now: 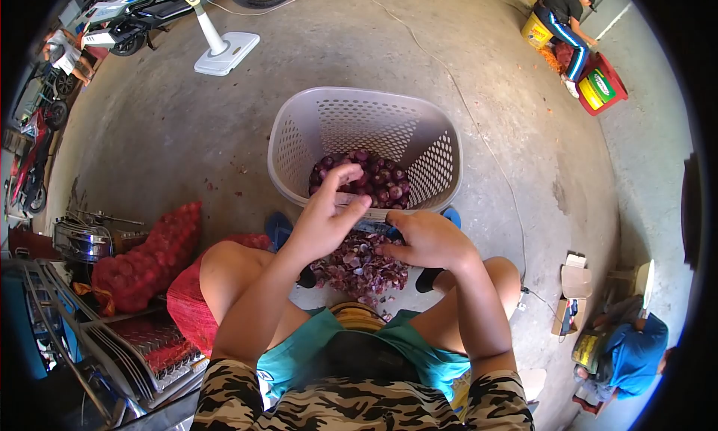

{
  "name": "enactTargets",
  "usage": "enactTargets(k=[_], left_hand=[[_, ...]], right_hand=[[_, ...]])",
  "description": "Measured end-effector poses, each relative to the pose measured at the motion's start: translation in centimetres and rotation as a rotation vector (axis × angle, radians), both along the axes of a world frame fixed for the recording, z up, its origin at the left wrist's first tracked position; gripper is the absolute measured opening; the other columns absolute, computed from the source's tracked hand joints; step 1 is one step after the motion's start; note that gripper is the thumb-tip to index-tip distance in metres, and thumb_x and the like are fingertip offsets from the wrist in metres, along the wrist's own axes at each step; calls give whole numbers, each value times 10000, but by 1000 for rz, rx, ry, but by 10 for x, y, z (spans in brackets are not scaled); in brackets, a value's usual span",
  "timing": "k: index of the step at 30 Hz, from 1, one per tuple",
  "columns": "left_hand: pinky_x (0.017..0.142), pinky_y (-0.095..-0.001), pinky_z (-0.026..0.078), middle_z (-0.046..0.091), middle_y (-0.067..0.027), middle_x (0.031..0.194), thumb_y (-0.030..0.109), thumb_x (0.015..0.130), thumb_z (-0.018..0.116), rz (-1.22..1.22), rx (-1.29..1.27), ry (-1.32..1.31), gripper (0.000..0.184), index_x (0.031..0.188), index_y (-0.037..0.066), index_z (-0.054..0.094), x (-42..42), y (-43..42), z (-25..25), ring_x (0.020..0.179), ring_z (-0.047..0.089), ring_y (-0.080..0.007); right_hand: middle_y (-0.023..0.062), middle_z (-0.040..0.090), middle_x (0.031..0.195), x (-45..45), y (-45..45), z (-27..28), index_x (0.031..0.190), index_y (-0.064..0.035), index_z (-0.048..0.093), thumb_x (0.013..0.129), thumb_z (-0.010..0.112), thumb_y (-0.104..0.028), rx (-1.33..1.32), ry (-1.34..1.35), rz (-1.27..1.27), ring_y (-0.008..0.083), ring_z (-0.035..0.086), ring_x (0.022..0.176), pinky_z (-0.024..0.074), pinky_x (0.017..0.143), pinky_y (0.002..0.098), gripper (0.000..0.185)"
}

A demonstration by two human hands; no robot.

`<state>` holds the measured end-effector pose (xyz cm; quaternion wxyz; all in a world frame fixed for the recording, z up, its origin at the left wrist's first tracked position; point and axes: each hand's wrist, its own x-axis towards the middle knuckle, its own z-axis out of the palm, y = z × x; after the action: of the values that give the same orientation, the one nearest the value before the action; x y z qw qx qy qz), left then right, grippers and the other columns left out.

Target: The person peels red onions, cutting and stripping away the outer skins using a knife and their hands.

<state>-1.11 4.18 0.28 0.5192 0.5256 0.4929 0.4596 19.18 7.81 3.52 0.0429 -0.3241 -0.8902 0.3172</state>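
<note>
Grey concrete floor (523,79), stained, scuffed — thin cable (490,142) trailing across it. Pale wall (657,132) along right. Motorbike (134,18) parked upper left, red motorbike (31,156) at left edge — open cardboard box (576,281) at right.

We see round, glossy purple onions (383,180) heaped inside the grey perforated basket (366,104), papery skins (363,266) piled outside.

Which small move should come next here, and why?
Probably draw the left hand back toward the right hand: it looks empty and open over the basket, where onions already lie, while the right hand hovers above the peels.
</note>
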Motion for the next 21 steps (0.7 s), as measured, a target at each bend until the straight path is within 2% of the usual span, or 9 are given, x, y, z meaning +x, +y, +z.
enactTargets(k=[6,10,13,17,19,21], left_hand=[[872,-333,477,523,-138,1259,70,854,618,-105,199,352,492,1305,53,422,-9,-8,16,1042,582,-219],[909,-336,461,570,-148,1195,32,818,631,-144,262,580,490,1278,19,461,-29,-22,58,1063,583,-233],[859,-332,477,585,-151,1153,60,805,655,-17,300,487,440,1220,28,514,-55,-49,70,1020,607,-253],[852,-304,478,602,-123,1100,-44,811,591,419,165,279,348,1155,-24,548,-101,-128,43,1009,599,-188],[811,-272,478,624,-98,1009,-54,831,553,641,83,338,273,1103,-39,568,-128,-173,26,955,609,-164],[745,-308,490,662,-114,921,60,873,553,679,-193,649,190,1044,-9,597,-150,-212,13,845,639,-182]], right_hand=[[219,591,692,-2,0,-5,888,17,516,788,654,-341,-8,-10,4,396,597,678,449,605,467,396],[229,591,684,-5,1,1,887,30,511,786,645,-353,-48,-87,-1,407,597,690,454,618,475,418],[233,587,676,-4,1,-3,877,33,503,782,649,-365,-13,-47,19,414,593,688,453,619,476,435],[212,566,656,0,1,-3,861,3,488,798,657,-393,-6,-22,28,410,579,662,433,592,471,435],[214,562,647,1,0,-5,869,4,485,797,659,-400,-9,-11,30,412,577,659,431,592,473,446],[218,562,647,2,0,-5,874,5,483,796,658,-405,6,-2,28,413,576,660,430,592,474,452]])
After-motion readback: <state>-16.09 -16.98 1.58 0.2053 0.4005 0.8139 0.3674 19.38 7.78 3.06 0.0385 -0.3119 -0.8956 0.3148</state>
